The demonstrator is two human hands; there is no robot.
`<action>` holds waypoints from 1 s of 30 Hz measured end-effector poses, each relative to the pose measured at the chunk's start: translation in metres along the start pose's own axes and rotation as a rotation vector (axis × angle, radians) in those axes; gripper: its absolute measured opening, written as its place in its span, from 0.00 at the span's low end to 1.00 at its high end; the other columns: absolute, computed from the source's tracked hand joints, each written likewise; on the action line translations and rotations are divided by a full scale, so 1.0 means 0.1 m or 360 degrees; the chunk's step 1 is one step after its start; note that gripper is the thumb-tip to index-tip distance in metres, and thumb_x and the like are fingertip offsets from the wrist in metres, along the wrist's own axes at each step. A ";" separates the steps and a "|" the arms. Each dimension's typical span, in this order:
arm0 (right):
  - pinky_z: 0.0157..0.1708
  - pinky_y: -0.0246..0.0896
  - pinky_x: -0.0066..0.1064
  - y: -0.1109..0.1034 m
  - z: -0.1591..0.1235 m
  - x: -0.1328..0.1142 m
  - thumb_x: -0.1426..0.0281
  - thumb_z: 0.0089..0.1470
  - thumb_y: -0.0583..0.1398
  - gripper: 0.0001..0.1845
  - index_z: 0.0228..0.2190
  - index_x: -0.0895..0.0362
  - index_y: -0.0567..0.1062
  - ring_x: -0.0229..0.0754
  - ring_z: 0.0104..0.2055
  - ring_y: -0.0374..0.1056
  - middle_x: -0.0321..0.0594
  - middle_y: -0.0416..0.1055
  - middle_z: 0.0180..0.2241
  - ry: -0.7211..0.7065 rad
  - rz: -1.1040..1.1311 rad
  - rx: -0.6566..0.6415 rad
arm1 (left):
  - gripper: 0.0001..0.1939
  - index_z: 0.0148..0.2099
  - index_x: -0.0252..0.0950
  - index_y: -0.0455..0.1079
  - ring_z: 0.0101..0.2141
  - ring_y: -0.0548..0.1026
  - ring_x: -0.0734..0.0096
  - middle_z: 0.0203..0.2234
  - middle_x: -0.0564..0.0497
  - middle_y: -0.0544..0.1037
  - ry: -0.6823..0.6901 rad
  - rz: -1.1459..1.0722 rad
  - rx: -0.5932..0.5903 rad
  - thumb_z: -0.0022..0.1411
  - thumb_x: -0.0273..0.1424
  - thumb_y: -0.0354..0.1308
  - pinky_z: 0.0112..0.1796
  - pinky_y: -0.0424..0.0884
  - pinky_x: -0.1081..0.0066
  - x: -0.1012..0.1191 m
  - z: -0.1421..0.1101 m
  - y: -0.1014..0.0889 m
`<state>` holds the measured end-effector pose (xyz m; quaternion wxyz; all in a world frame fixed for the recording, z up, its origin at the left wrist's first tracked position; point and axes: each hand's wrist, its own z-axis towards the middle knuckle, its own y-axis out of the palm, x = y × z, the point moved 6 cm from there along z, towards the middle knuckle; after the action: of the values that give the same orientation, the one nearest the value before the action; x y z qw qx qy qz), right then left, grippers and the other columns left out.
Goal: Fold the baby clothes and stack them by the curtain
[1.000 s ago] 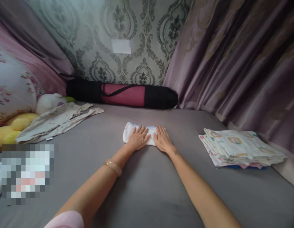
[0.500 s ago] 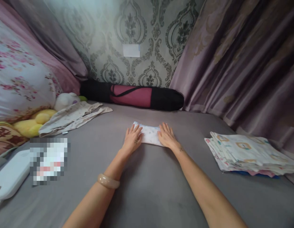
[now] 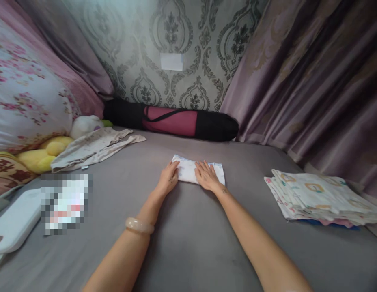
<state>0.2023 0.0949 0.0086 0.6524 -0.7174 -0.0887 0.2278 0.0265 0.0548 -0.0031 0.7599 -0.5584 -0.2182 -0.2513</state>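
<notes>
A small white folded cloth (image 3: pixel 187 172) with a pale blue edge lies flat on the grey bed sheet (image 3: pixel 194 231), straight in front of me. My right hand (image 3: pixel 206 176) presses palm down on its right half, the fingers stretched out. At the cloth's left end rests my left hand (image 3: pixel 169 177), its fingers extended along the edge. Neither hand grips the cloth. A pale bangle (image 3: pixel 139 226) circles my left forearm.
At right lies a stack of folded patterned cloths (image 3: pixel 316 194). A black and maroon long bag (image 3: pixel 170 121) lies along the wall. Leftward are a spread-out light garment (image 3: pixel 87 150), a yellow plush toy (image 3: pixel 39 158), a floral pillow (image 3: pixel 26 93) and a white device (image 3: pixel 18 219).
My right hand has slid left from the cloth's right end onto its surface, uncovering that end. My left hand has shifted slightly left. The view has moved a little.
</notes>
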 end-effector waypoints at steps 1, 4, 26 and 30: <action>0.64 0.30 0.49 -0.02 0.02 -0.02 0.62 0.65 0.38 0.31 0.64 0.60 0.54 0.50 0.69 0.36 0.45 0.47 0.67 0.0010 0.0006 -0.0022 | 0.23 0.60 0.35 0.63 0.62 0.59 0.62 0.58 0.45 0.68 -0.0011 -0.0046 0.0041 0.65 0.26 0.41 0.60 0.58 0.60 -0.01 0.01 -0.03; 0.65 0.28 0.49 -0.11 0.06 -0.17 0.64 0.64 0.40 0.31 0.64 0.63 0.54 0.50 0.69 0.35 0.47 0.45 0.67 -0.0027 -0.0008 0.0062 | 0.23 0.59 0.37 0.65 0.61 0.61 0.63 0.57 0.47 0.70 -0.0078 -0.0130 0.0141 0.65 0.26 0.41 0.59 0.59 0.61 -0.06 0.01 -0.10; 0.64 0.34 0.40 -0.04 0.32 -0.81 0.63 0.64 0.40 0.32 0.63 0.68 0.53 0.49 0.68 0.39 0.51 0.46 0.66 -0.0112 -0.0016 0.0217 | 0.24 0.56 0.30 0.69 0.52 0.72 0.63 0.51 0.42 0.75 -0.0430 -0.0363 0.0326 0.62 0.24 0.41 0.55 0.65 0.62 -0.24 0.03 -0.33; 0.64 0.34 0.40 0.12 0.37 -0.86 0.62 0.64 0.40 0.32 0.63 0.68 0.53 0.49 0.68 0.41 0.51 0.47 0.66 -0.0041 -0.0048 0.0200 | 0.24 0.56 0.30 0.68 0.52 0.72 0.64 0.51 0.43 0.75 -0.0432 -0.0376 0.0341 0.61 0.24 0.40 0.55 0.65 0.63 -0.25 0.03 -0.35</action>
<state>0.1085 0.0901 0.0130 0.6984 -0.6706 -0.0933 0.2322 -0.0150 0.0524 0.0084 0.7438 -0.4737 -0.4080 -0.2364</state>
